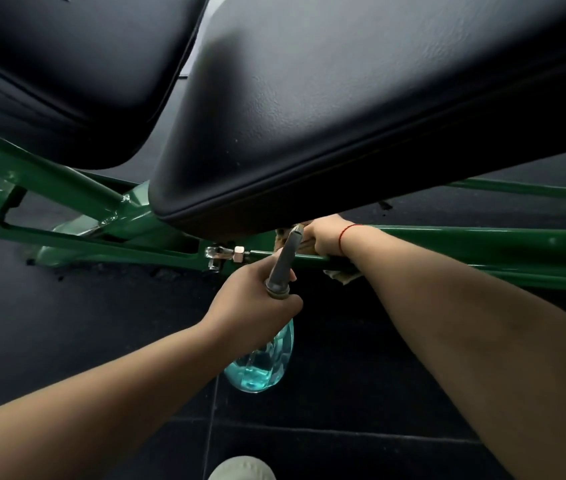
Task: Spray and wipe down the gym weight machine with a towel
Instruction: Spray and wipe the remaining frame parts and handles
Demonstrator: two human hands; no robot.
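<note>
The weight machine has a green steel frame [447,237] under two black padded cushions [343,116]. My left hand [257,299] grips the neck of a spray bottle [264,362] holding blue liquid; its grey nozzle head points up toward the frame. My right hand [326,237] reaches under the front cushion and holds a beige towel [342,277] against the green bar. Most of the towel is hidden by my hand and forearm.
A chrome bolt and nut [227,254] stick out of the frame left of my hands. Dark rubber floor tiles [343,427] lie below. The tip of a pale shoe [241,469] shows at the bottom edge.
</note>
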